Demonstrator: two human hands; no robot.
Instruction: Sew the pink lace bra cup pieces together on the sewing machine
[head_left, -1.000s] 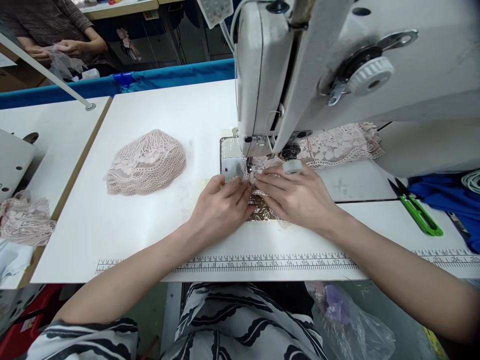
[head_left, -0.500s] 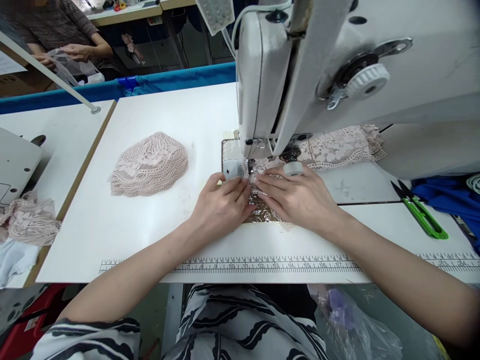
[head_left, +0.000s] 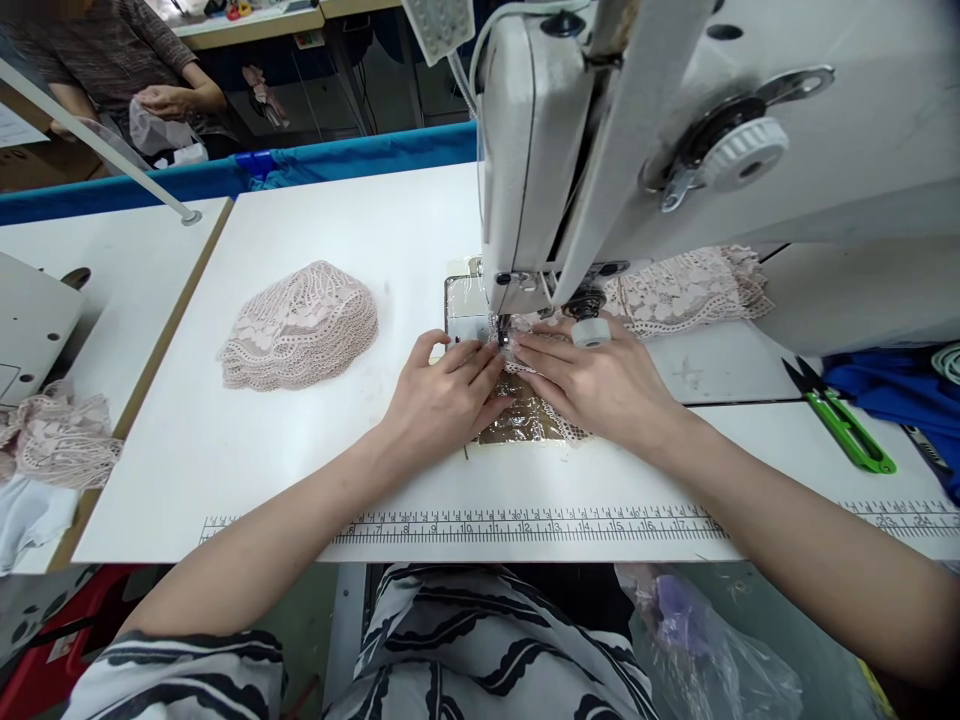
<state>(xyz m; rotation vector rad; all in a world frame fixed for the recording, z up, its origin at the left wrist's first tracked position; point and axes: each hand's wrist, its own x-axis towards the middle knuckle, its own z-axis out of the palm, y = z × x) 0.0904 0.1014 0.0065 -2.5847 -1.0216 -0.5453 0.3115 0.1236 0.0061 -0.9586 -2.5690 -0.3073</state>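
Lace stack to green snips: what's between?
Head view: the left hand, the right hand and the lace at their fingertips, by the sewing machine.

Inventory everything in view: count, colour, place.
Sewing machine: one, white, upper right
Front lace: count unclear, pinkish, under right hand
Rear lace: count unclear, pinkish, under machine
Lace stack: one, pinkish, left
Lace bundle: one, pinkish, far left
Table: one, white, centre
Printed ruler: one, black, table's front
Snips: one, green, right
Cloth: one, blue, far right
Fabric strip: one, blue, rear
Second machine: one, white, left
Clear bag: one, colourless, lower right
Co-worker: one, grey top, upper left
Striped top: one, black-white, bottom
Left hand: one, bare, needle's left
Right hand: one, bare, needle's right
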